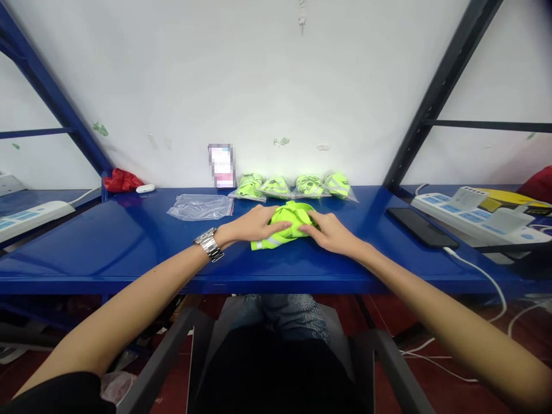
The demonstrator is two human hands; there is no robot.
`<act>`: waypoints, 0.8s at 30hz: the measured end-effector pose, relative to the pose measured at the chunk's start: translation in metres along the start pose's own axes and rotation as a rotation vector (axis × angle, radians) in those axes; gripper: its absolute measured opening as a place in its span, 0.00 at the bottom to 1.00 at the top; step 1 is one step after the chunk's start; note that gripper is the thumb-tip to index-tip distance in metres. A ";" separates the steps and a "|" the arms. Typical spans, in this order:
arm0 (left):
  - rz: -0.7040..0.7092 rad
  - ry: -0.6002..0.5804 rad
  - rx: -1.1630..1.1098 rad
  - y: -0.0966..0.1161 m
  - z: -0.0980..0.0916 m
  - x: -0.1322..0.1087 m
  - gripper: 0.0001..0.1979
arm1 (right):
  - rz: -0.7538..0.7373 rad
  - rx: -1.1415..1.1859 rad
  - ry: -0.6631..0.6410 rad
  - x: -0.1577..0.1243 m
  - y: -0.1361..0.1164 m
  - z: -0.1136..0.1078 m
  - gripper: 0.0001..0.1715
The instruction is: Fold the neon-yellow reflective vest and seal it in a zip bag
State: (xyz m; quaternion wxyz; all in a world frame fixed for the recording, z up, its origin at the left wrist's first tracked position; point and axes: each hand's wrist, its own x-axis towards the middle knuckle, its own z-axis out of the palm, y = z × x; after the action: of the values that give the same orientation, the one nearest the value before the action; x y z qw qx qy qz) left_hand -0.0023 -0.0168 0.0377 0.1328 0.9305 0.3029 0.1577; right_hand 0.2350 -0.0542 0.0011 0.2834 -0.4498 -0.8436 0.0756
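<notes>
A neon-yellow reflective vest, bunched into a loose bundle, lies on the blue table in front of me. A pale reflective strip shows at its lower left corner. My left hand, with a metal watch on the wrist, grips the bundle's left side, its thumb across the front. On the other side my right hand holds the cloth, thumb in front and fingers partly hidden behind it. A flat, clear plastic bag lies to the left of the vest.
Several bagged yellow bundles line the wall behind the vest. A propped phone stands left of them. Farther left are a red cloth and a white case. To the right lie a black phone on a cable and a power strip.
</notes>
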 end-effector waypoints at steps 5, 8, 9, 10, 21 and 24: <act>-0.259 0.080 -0.105 0.000 0.017 0.001 0.25 | 0.106 0.245 -0.035 0.022 0.004 -0.005 0.20; -0.298 0.140 0.141 0.004 0.025 0.004 0.22 | 0.211 0.401 -0.170 0.031 0.011 -0.007 0.20; -0.268 0.165 0.247 0.007 0.026 0.005 0.21 | 0.240 0.440 -0.213 0.034 0.013 -0.007 0.21; -0.228 0.189 0.352 0.010 0.024 0.006 0.20 | 0.258 0.464 -0.241 0.036 0.014 -0.007 0.21; -0.056 -0.136 0.320 0.024 0.022 0.012 0.52 | 0.187 0.308 -0.219 0.040 0.028 -0.005 0.20; -0.003 -0.161 0.230 0.009 0.022 0.023 0.50 | 0.196 0.059 -0.084 0.031 0.022 -0.002 0.29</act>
State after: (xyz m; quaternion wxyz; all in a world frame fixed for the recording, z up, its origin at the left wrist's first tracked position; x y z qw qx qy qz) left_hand 0.0282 -0.0133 0.0253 0.0494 0.9487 0.3088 0.0465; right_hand 0.2383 -0.0163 0.0068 0.2522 -0.5181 -0.8041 0.1463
